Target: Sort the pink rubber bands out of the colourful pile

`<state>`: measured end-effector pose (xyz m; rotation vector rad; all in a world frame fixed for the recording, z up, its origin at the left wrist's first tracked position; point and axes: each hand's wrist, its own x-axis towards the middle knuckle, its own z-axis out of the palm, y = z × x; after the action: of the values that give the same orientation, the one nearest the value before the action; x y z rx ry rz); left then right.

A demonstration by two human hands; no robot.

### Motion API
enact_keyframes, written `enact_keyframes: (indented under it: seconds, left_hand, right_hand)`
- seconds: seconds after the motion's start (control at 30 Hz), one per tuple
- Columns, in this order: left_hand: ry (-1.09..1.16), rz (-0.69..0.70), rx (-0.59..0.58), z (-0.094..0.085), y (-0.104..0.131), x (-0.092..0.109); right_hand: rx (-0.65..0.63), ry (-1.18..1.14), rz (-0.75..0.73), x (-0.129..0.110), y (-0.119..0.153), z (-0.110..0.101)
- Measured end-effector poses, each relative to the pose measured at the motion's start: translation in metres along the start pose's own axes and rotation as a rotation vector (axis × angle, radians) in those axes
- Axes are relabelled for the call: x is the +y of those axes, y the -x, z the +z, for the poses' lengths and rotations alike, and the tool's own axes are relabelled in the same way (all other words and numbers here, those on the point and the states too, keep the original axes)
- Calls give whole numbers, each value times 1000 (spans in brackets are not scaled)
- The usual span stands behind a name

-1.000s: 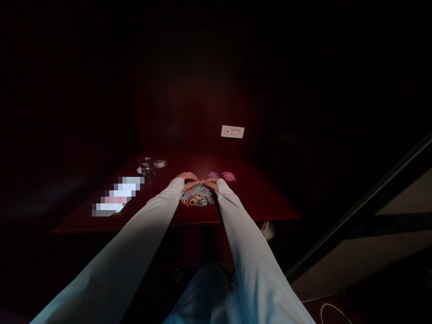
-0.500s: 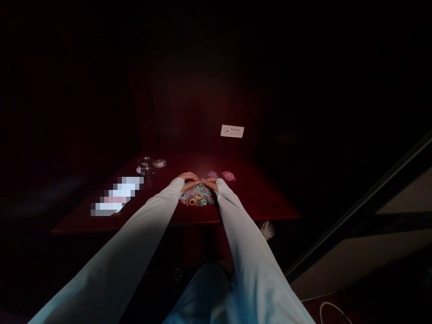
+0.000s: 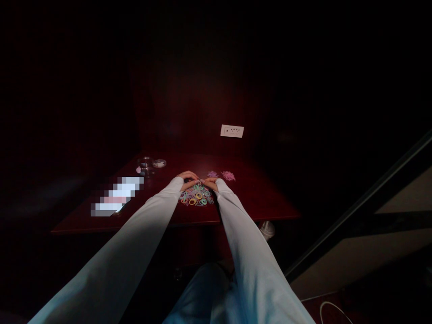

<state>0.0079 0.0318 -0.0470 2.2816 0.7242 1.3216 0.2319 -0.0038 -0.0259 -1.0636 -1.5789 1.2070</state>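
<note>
Over the far edge of a pile of many-coloured small bands (image 3: 195, 197), my left hand (image 3: 189, 178) and my right hand (image 3: 211, 182) meet at the fingertips. The fingers of both are bent and pressed together in a pinch. Whatever lies between them is too small to make out. Just beyond my right hand lie a small heap of purple bands (image 3: 212, 174) and a larger heap of pink bands (image 3: 228, 175).
On the dark red table (image 3: 253, 198), a clear jar (image 3: 146, 167) and a round lid (image 3: 159, 164) stand at the back left. A lit, pixelated phone (image 3: 118, 196) lies at the left. A white socket (image 3: 232, 131) is on the wall behind.
Both hands stay at nearly the same place over the pile, with only slight shifts of the fingers. The heaps have not moved.
</note>
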Motion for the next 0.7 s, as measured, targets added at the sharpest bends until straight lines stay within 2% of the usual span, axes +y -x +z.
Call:
enact_keyframes:
  seconds: [0.17,0.47,0.7]
  left_hand:
    - [3,1,-1,0,-1,0]
    - [-55,-19,57,5,5,23]
    - [-55,-30,65,3,4,25]
  right_hand:
    - [15,-29,15,2,-4,1]
    - [0,-37,-25,9,-9,-1]
    - [-11,-8,-29,5,-6,-1]
